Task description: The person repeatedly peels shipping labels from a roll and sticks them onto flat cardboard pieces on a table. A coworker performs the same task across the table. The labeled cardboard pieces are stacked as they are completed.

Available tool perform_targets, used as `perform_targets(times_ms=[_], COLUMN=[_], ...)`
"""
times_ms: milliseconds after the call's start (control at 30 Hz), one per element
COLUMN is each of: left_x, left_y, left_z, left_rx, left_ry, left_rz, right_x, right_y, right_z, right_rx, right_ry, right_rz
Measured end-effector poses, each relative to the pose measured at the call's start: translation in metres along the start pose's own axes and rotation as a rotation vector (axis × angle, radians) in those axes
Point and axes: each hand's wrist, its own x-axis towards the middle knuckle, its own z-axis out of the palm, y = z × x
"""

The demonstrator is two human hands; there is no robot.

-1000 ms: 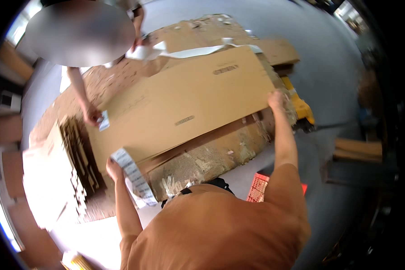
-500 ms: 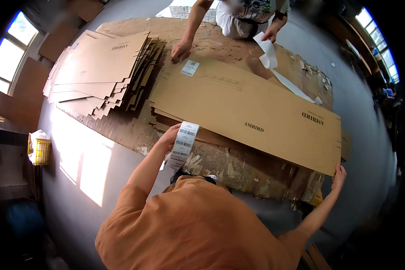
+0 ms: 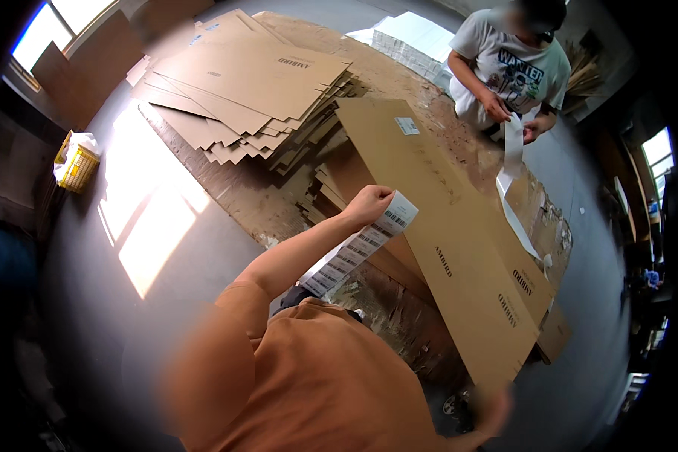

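In my left hand (image 3: 371,205) is a strip of white barcode labels (image 3: 358,248), pinched near its top end and hanging back toward my waist. My right hand (image 3: 493,410), smeared by motion, is at the near end of a long brown flattened carton (image 3: 437,218) and grips it there. That carton lies slantwise across the table, with a white label (image 3: 407,126) stuck near its far end. Beneath it, another flattened carton (image 3: 521,260) shows along its right side. Across the table, a co-worker's hands (image 3: 514,124) hold a long white paper strip (image 3: 507,181).
A tall, uneven stack of flattened cartons (image 3: 241,83) covers the table's far left. White bundled stacks (image 3: 414,41) stand beyond the worn table (image 3: 241,200). A yellow basket with a white liner (image 3: 77,166) is off to the left, near a sunlit floor patch.
The top carton has swung and slid toward me at its right end, along with my right hand. My left hand has raised the label strip over it. The co-worker's hand has left the carton.
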Motion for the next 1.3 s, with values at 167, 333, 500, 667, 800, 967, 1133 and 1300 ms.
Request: perform_targets(times_ms=[167,333,500,667,800,967,1133,1300], left_x=[0.016,0.003,-0.081,-0.15,-0.179,-0.155,-0.114,-0.056], left_y=[0.052,0.062,0.054,0.027,0.01,0.035,0.049,0.067], left_z=[-0.045,-0.173,-0.295,-0.321,-0.33,-0.315,-0.293,-0.243], left_rx=[0.164,-0.169,-0.221,-0.264,-0.099,0.175,0.027,0.009], left_ry=[0.179,0.408,0.762,0.847,0.784,0.674,0.537,0.326], left_rz=[0.233,0.407,0.392,0.365,0.294,0.42,0.325,0.346], right_x=[-0.025,0.003,0.037,-0.002,-0.024,-0.017,-0.037,-0.049], right_y=[-0.009,-0.048,-0.129,-0.246,-0.303,-0.315,-0.335,-0.388], right_z=[0.12,0.255,0.438,0.627,0.752,0.819,0.757,0.678], right_rx=[0.332,0.437,0.614,0.638,0.647,0.419,0.152,0.26], right_ry=[-0.02,-0.343,-0.456,-0.64,-0.873,-1.021,-1.097,-1.015], right_rz=[0.323,0.202,0.126,0.148,0.111,0.164,-0.203,-0.547])
